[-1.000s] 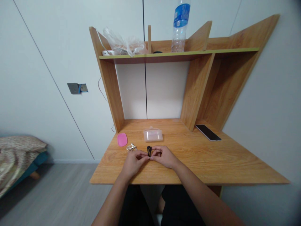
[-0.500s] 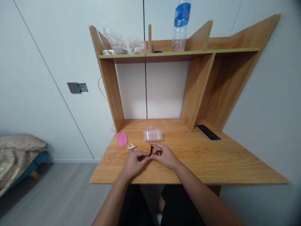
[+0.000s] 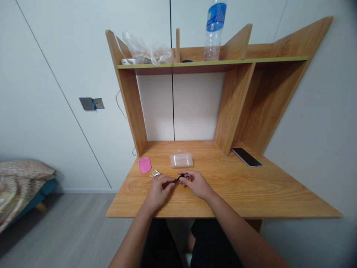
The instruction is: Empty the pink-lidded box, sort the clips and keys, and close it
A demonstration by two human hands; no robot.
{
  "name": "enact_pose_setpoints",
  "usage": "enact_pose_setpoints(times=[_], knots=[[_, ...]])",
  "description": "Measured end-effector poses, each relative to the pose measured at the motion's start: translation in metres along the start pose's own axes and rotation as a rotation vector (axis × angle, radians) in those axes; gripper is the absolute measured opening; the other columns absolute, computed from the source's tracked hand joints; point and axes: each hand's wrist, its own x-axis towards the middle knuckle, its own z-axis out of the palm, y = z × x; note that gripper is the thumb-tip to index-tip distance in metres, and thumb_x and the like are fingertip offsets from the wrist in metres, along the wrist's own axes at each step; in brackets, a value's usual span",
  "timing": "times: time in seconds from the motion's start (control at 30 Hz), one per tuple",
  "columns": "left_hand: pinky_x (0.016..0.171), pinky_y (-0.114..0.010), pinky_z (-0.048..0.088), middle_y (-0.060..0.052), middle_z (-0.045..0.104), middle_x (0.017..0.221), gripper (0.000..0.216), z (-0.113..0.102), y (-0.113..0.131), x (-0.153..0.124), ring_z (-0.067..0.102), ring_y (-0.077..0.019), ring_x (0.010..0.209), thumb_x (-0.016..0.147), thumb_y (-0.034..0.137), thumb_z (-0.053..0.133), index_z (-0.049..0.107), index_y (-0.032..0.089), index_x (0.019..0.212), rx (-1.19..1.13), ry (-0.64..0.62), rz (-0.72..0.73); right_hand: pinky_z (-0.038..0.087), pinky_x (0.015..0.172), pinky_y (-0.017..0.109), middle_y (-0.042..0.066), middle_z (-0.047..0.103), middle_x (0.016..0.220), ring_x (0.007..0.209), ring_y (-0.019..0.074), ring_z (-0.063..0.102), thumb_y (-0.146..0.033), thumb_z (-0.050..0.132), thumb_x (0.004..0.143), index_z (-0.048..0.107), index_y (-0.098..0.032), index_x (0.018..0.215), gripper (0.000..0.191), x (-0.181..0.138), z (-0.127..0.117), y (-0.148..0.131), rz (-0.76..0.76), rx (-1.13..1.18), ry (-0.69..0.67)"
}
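Note:
Over the front middle of the desk, a small slim black object (image 3: 179, 178) lies slantwise between my two hands; its exact kind is too small to tell. My left hand (image 3: 157, 191) pinches its lower left end between thumb and fingers. At the upper right end, the thumb and fingers of my right hand (image 3: 196, 184) close on it. Just beyond my left hand is a bundled white cable (image 3: 155, 174). A clear plastic case (image 3: 181, 160) sits behind my hands, and a pink lid-like piece (image 3: 145, 165) lies flat to the left.
A phone or tablet (image 3: 247, 156) with a dark screen lies at the desk's right. The wooden shelf (image 3: 195, 67) above carries a plastic bottle (image 3: 214, 33), a clear plastic bag (image 3: 150, 53) and a white plug-like item (image 3: 128, 61). The desk's front edge (image 3: 223, 217) is near my lap.
The black object has tipped from nearly upright to a slant. My right hand's fingers have closed around its upper end, and my hands have moved slightly apart.

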Motion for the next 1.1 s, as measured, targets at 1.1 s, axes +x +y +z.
enact_pose_setpoints(times=[1.1], knots=[[0.082,-0.031,0.050,-0.007,0.077,0.096,0.021,0.001,-0.012,-0.001,0.067,-0.0203,0.088,0.093,0.029,0.064,0.077,0.022,0.107,0.135,0.077,0.075,0.052,0.072,0.031,0.005,0.077,0.083,0.072,0.0167,0.068,-0.040,0.085,0.068,0.075,-0.016,0.103,0.044,0.004,-0.003,0.003,0.077,0.163,0.030]])
